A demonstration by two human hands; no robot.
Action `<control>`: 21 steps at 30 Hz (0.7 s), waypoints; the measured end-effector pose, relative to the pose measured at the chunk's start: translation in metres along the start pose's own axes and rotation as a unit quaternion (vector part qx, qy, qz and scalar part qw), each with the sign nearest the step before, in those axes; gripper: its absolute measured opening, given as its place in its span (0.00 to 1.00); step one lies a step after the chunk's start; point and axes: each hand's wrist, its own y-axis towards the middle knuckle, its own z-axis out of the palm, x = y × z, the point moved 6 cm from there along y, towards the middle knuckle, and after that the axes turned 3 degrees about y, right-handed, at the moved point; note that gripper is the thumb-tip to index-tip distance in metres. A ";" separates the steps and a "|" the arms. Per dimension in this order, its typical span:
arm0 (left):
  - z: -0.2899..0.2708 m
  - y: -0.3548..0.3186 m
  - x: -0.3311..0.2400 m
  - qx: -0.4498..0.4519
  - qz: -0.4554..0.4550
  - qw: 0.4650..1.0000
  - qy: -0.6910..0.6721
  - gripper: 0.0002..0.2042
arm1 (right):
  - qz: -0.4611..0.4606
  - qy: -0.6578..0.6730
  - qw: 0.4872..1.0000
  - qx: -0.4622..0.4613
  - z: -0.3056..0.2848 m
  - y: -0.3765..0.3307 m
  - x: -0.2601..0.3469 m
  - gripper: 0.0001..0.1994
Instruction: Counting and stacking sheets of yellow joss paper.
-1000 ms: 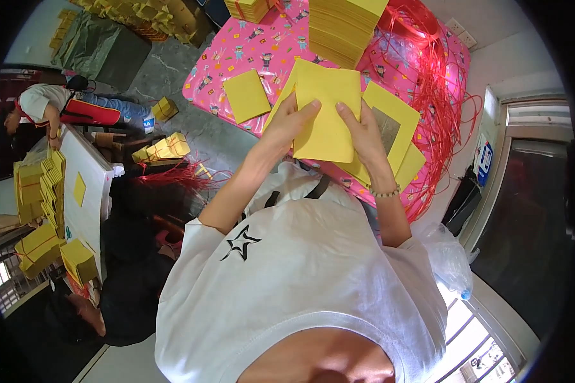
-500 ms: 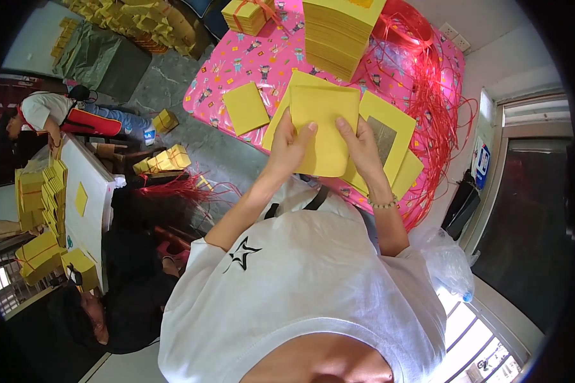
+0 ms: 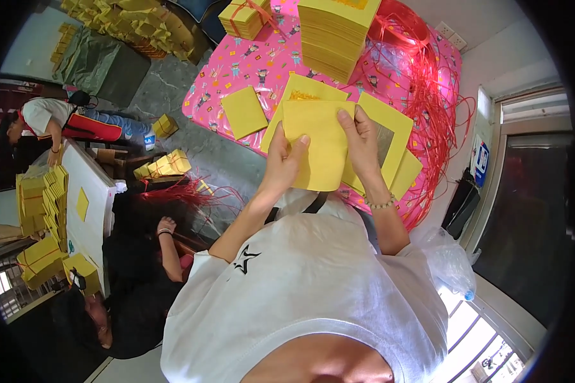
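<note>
My left hand (image 3: pixel 283 161) and my right hand (image 3: pixel 361 142) hold a piece of yellow paper (image 3: pixel 318 150) by its two sides, thumbs on top. Whether it is one sheet or several layers I cannot tell. My right thumb presses near its upper right corner. Behind it lies a yellow sheet (image 3: pixel 300 84) with orange print, partly covered. A yellow sheet with a grey-brown patch (image 3: pixel 399 127) rests by my right hand. To the left, a smaller yellow piece of paper (image 3: pixel 245 113) lies on the pink patterned table cover (image 3: pixel 204 96).
A tall stack of yellow paper (image 3: pixel 332 48) stands at the table's far side, beside a red-tied bundle (image 3: pixel 243 19). Tangled red strips (image 3: pixel 431 115) hang over the right edge. At left, two people work by a white table (image 3: pixel 86 166) with yellow bundles.
My hands have drawn the yellow paper slightly toward me, uncovering orange print on the sheet behind. My right thumb has moved toward the paper's upper corner. A co-worker's forearm has risen at left.
</note>
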 end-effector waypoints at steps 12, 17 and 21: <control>-0.020 -0.002 0.005 -0.026 -0.093 0.994 -0.057 0.19 | 0.074 -0.058 0.994 0.059 0.001 -0.005 -0.009 0.07; -0.035 -0.007 0.022 -0.049 -0.074 0.996 -0.031 0.19 | 0.104 -0.130 0.983 0.076 0.005 -0.015 -0.019 0.08; -0.042 -0.007 0.017 -0.060 -0.095 0.992 -0.058 0.18 | 0.169 -0.057 0.980 0.088 0.014 -0.020 -0.026 0.10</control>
